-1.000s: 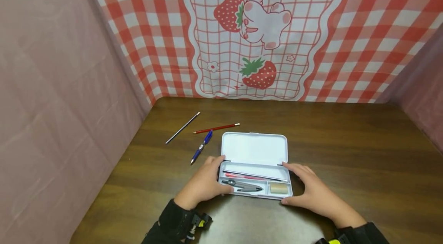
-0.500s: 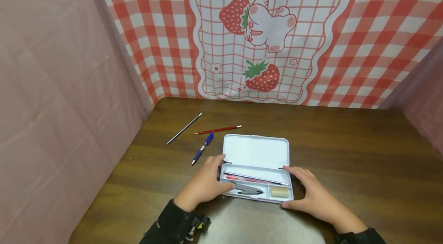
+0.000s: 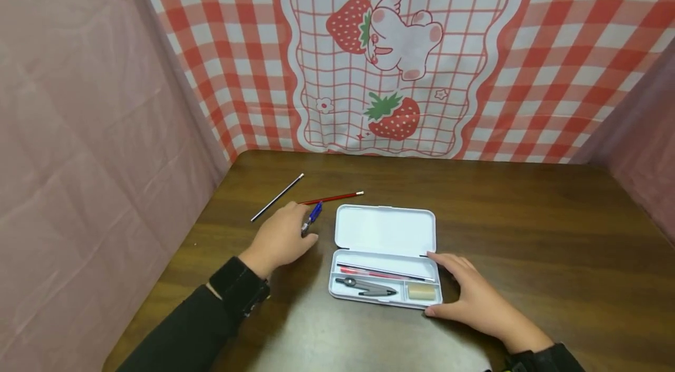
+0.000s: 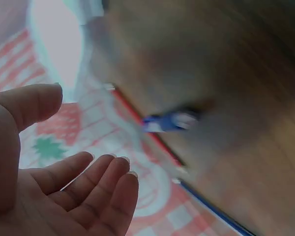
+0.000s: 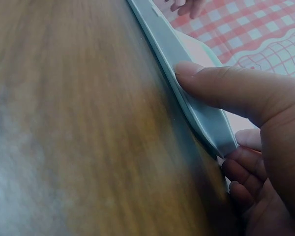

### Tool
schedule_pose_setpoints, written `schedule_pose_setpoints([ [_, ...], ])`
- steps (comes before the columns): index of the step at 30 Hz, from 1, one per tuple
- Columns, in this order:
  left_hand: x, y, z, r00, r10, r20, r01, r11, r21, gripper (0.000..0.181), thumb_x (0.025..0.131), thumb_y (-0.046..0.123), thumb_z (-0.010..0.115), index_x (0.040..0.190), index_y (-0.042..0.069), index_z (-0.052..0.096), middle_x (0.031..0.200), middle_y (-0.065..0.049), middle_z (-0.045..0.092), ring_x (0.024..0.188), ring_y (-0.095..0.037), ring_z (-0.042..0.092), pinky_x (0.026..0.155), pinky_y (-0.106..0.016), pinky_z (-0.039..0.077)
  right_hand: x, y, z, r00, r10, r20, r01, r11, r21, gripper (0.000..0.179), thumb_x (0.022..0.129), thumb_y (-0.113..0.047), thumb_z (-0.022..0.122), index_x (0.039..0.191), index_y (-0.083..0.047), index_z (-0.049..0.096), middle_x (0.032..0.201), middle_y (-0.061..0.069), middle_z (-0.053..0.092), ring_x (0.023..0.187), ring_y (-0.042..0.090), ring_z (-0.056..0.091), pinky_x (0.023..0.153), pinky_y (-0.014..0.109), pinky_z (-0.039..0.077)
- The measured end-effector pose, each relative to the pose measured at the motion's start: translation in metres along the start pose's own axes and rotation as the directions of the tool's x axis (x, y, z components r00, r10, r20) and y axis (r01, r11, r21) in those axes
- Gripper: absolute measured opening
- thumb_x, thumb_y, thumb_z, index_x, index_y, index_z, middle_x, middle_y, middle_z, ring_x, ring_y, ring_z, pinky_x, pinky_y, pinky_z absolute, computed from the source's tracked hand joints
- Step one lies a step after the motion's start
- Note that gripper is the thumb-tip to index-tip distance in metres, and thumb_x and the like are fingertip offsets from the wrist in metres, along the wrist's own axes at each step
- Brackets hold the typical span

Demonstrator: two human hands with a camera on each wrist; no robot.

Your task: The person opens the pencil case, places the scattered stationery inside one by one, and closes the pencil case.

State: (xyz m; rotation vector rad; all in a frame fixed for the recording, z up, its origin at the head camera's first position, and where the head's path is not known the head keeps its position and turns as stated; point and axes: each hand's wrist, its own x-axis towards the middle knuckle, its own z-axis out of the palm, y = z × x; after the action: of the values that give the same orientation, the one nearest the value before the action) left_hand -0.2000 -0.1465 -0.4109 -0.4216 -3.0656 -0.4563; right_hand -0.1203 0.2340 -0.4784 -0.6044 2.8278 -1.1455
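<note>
A white pencil case (image 3: pixel 385 228) lies with its lid folded back on the table. My right hand (image 3: pixel 473 296) grips its right end, thumb on the front wall and fingers curled at the end, as the right wrist view shows. Inside are a grey compass (image 3: pixel 367 287), a beige eraser (image 3: pixel 421 292), a red pen or pencil (image 3: pixel 364 272) and a thin dark-edged strip. My left hand (image 3: pixel 280 238) hovers over a blue pen (image 3: pixel 315 212), partly covering it. In the left wrist view its fingers are spread and hold nothing, with the blue pen (image 4: pixel 171 121) beyond them.
A red pencil (image 3: pixel 337 197) with a white end lies behind the blue pen. Left of it is a dark blue striped pencil (image 3: pixel 278 197). A checked strawberry cloth (image 3: pixel 390 55) hangs behind the wooden table (image 3: pixel 527 231); pink cloth hangs on both sides.
My left hand has let go of the pencil case's left end and moved left and back to the blue pen. The right hand stays on the case.
</note>
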Motion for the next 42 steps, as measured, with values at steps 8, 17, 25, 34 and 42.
schedule_pose_setpoints([
  [8, 0.019, -0.018, 0.011, 0.997, 0.019, 0.08, -0.037, 0.973, 0.228, 0.04, 0.09, 0.03, 0.078, 0.117, 0.003, 0.066, 0.102, -0.008, 0.063, 0.096, -0.025, 0.063, 0.086, -0.044, 0.053, 0.001, 0.001, 0.0, 1.0, 0.011, 0.01, -0.011, 1.0, -0.008, 0.101, 0.07, -0.056, 0.092, 0.15, -0.01, 0.051, 0.142, 0.012, 0.055, 0.134, 0.039, 0.044, 0.104, 0.066, 0.037],
  [17, 0.033, -0.021, 0.015, 0.986, 0.037, 0.165, -0.087, 0.946, 0.312, 0.033, 0.089, 0.025, 0.075, 0.114, 0.005, 0.069, 0.1, -0.009, 0.069, 0.092, -0.027, 0.067, 0.079, -0.046, 0.055, 0.001, 0.001, 0.001, 1.0, 0.013, 0.001, -0.013, 1.0, -0.015, 0.101, 0.069, -0.055, 0.092, 0.149, -0.01, 0.052, 0.142, 0.013, 0.055, 0.134, 0.04, 0.044, 0.104, 0.066, 0.037],
  [25, 0.031, -0.016, 0.021, 0.987, -0.007, 0.163, -0.034, 0.968, 0.25, 0.012, 0.084, 0.011, 0.073, 0.083, 0.012, 0.061, 0.078, -0.002, 0.062, 0.069, -0.022, 0.059, 0.064, -0.044, 0.053, 0.001, 0.001, 0.001, 1.0, 0.02, 0.001, -0.02, 1.0, -0.019, 0.101, 0.068, -0.054, 0.093, 0.149, -0.009, 0.052, 0.142, 0.014, 0.055, 0.133, 0.04, 0.044, 0.104, 0.066, 0.037],
  [34, 0.033, -0.02, 0.017, 0.989, -0.017, 0.15, -0.014, 0.979, 0.201, 0.013, 0.082, 0.01, 0.073, 0.08, 0.013, 0.06, 0.074, 0.0, 0.059, 0.067, -0.021, 0.056, 0.063, -0.042, 0.051, 0.001, -0.001, 0.0, 1.0, 0.014, 0.001, -0.014, 1.0, -0.019, 0.1, 0.069, -0.053, 0.093, 0.149, -0.009, 0.052, 0.141, 0.014, 0.056, 0.133, 0.04, 0.045, 0.104, 0.066, 0.037],
  [42, 0.037, -0.014, 0.003, 0.997, -0.004, 0.081, -0.009, 0.988, 0.156, 0.01, 0.082, 0.012, 0.074, 0.087, 0.011, 0.066, 0.078, 0.0, 0.062, 0.071, -0.019, 0.057, 0.068, -0.041, 0.051, 0.001, -0.002, -0.001, 1.0, 0.029, 0.012, -0.029, 1.0, -0.009, 0.101, 0.069, -0.054, 0.093, 0.15, -0.009, 0.051, 0.142, 0.014, 0.055, 0.134, 0.041, 0.044, 0.105, 0.066, 0.036],
])
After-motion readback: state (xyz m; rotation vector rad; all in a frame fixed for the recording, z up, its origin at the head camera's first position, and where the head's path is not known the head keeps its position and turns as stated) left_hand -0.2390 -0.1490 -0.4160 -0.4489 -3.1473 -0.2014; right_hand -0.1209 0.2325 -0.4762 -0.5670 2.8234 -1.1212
